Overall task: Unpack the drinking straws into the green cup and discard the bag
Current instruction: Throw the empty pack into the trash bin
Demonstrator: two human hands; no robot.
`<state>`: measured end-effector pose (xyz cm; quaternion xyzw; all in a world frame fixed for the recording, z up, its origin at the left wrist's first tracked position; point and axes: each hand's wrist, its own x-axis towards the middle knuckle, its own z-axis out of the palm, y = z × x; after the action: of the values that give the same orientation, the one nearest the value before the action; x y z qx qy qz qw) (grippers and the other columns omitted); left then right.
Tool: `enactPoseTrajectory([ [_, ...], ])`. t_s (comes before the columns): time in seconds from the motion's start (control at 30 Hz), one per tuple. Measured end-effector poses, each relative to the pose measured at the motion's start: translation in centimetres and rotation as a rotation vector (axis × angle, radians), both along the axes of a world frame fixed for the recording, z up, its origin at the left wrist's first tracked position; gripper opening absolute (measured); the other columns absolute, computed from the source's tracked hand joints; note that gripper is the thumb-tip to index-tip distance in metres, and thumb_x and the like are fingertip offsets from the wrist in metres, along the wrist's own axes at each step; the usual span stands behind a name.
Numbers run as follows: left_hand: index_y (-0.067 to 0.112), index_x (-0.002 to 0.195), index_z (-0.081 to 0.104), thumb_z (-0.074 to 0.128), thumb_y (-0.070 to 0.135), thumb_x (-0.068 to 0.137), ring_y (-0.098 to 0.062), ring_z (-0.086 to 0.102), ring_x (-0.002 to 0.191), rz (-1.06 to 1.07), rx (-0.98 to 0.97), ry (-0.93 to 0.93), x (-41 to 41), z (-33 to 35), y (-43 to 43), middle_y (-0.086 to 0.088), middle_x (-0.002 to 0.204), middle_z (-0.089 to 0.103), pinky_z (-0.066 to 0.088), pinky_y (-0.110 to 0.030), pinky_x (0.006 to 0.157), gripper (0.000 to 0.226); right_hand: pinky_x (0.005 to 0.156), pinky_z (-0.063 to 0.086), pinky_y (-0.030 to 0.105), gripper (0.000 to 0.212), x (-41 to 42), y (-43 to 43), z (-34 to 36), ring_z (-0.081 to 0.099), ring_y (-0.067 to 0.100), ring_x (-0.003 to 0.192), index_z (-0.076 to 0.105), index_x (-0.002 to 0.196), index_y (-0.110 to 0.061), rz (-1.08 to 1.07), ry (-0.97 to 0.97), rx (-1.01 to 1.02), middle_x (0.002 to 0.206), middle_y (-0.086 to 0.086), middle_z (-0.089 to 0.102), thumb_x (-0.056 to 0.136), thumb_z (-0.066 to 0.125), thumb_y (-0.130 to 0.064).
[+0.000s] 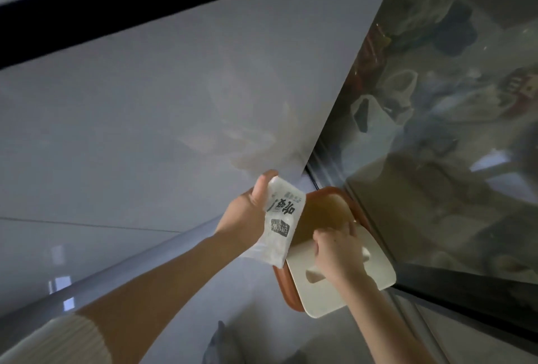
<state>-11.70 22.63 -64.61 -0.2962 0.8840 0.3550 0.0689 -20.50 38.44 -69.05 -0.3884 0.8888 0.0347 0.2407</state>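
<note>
Your left hand pinches the bag between thumb and fingers; the bag hangs limp and crumpled beside the bin's open mouth, printed with dark characters, and whether anything is left inside it cannot be read. A white ribbed sleeve shows at the lower left, cut by the frame edge. To the right, the orange-brown bin stands on the pale floor against the glass panel; its interior is in shadow and its contents cannot be made out. Your right hand is closed on the handle of the cream lid, holding it tilted up off the rim, with the fingers hiding most of the handle. Reflections of clutter in the glass are blurred beyond identifying. The green cup and straws are out of view.
</note>
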Motion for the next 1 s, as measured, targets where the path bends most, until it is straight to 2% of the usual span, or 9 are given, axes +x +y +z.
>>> enactPoseTrajectory([
  [0.13, 0.017, 0.131, 0.031, 0.044, 0.000, 0.088, -0.027, 0.052, 0.069, -0.020, -0.016, 0.103, -3.1, -0.4, 0.5, -0.016, 0.094, 0.057, 0.041, -0.033, 0.057, 0.049, 0.100, 0.042, 0.052, 0.019, -0.2, 2.3, -0.9, 0.061, 0.018, 0.051, 0.061, 0.055, -0.021, -0.015, 0.098, -0.207, 0.047, -0.004, 0.060, 0.057, 0.077, -0.012],
  [0.2, 0.013, 0.118, 0.039, 0.046, 0.005, 0.090, -0.025, 0.054, 0.074, 0.072, 0.066, 0.149, -4.4, -0.9, 1.2, -0.011, 0.093, 0.059, 0.044, -0.028, 0.056, 0.031, 0.101, 0.041, 0.053, 0.019, -0.4, 3.1, -1.0, 0.064, 0.015, 0.058, 0.061, 0.058, -0.021, -0.013, 0.104, -0.250, 0.053, -0.006, 0.063, 0.060, 0.075, -0.008],
  [0.3, 0.012, 0.095, 0.042, 0.052, 0.006, 0.086, -0.029, 0.056, 0.072, 0.178, 0.189, 0.150, -5.6, -2.6, 2.4, -0.010, 0.080, 0.061, 0.048, -0.038, 0.059, 0.015, 0.099, 0.043, 0.056, 0.020, -0.7, 3.9, -1.1, 0.068, 0.013, 0.071, 0.061, 0.060, -0.021, -0.001, 0.130, -0.290, 0.063, -0.009, 0.066, 0.059, 0.075, -0.006],
  [0.4, 0.014, 0.078, 0.036, 0.052, 0.002, 0.080, -0.030, 0.044, 0.059, 0.053, 0.130, 0.052, -5.8, -5.2, 3.0, -0.007, 0.060, 0.046, 0.034, -0.033, 0.050, 0.020, 0.097, 0.046, 0.054, 0.018, -0.9, 4.3, -1.4, 0.068, 0.012, 0.069, 0.068, 0.068, -0.022, -0.001, 0.151, -0.315, 0.066, -0.010, 0.069, 0.061, 0.074, -0.007],
  [0.5, 0.017, 0.075, 0.040, 0.054, 0.003, 0.078, -0.027, 0.044, 0.061, -0.025, 0.094, -0.029, -5.6, -6.9, 2.7, -0.005, 0.062, 0.046, 0.032, -0.028, 0.052, 0.020, 0.098, 0.047, 0.052, 0.015, -1.4, 4.5, -1.4, 0.067, 0.015, 0.064, 0.072, 0.074, -0.022, -0.011, 0.181, -0.331, 0.065, -0.008, 0.070, 0.066, 0.073, -0.010],
  [0.63, 0.016, 0.103, 0.057, 0.053, 0.016, 0.084, -0.023, 0.054, 0.079, -0.307, 0.027, -0.330, -5.7, -8.7, 3.1, -0.003, 0.086, 0.056, 0.048, -0.032, 0.064, 0.019, 0.098, 0.046, 0.048, 0.015, -1.5, 4.7, -1.4, 0.068, 0.019, 0.071, 0.070, 0.073, -0.020, -0.066, 0.187, -0.377, 0.066, -0.005, 0.070, 0.071, 0.064, -0.007],
  [0.73, 0.013, 0.113, 0.055, 0.048, 0.020, 0.090, -0.020, 0.054, 0.091, -0.434, 0.099, -0.566, -6.3, -9.5, 4.9, -0.003, 0.096, 0.054, 0.046, -0.027, 0.079, 0.025, 0.096, 0.047, 0.044, 0.027, -1.4, 4.7, -1.0, 0.067, 0.015, 0.076, 0.071, 0.077, -0.026, -0.059, 0.171, -0.431, 0.070, -0.009, 0.070, 0.077, 0.047, -0.013],
  [0.9, 0.020, 0.136, 0.033, 0.052, 0.016, 0.086, -0.021, 0.043, 0.117, -0.038, 0.733, -0.572, -7.1, -8.4, 4.9, -0.002, 0.129, 0.047, 0.031, -0.030, 0.094, 0.054, 0.099, 0.046, 0.048, 0.016, -1.8, 4.8, -0.9, 0.069, 0.013, 0.072, 0.070, 0.076, -0.020, -0.069, 0.138, -0.492, 0.070, -0.007, 0.071, 0.071, 0.069, -0.005],
  [1.0, 0.008, 0.127, 0.050, 0.043, 0.008, 0.092, -0.025, 0.057, 0.112, 0.046, 0.795, -0.415, -6.8, -7.1, 3.9, -0.011, 0.126, 0.058, 0.044, -0.034, 0.098, 0.035, 0.101, 0.043, 0.051, 0.017, -1.8, 4.7, -0.6, 0.069, 0.013, 0.072, 0.069, 0.074, -0.017, -0.073, 0.153, -0.521, 0.070, -0.005, 0.072, 0.070, 0.071, -0.002],
])
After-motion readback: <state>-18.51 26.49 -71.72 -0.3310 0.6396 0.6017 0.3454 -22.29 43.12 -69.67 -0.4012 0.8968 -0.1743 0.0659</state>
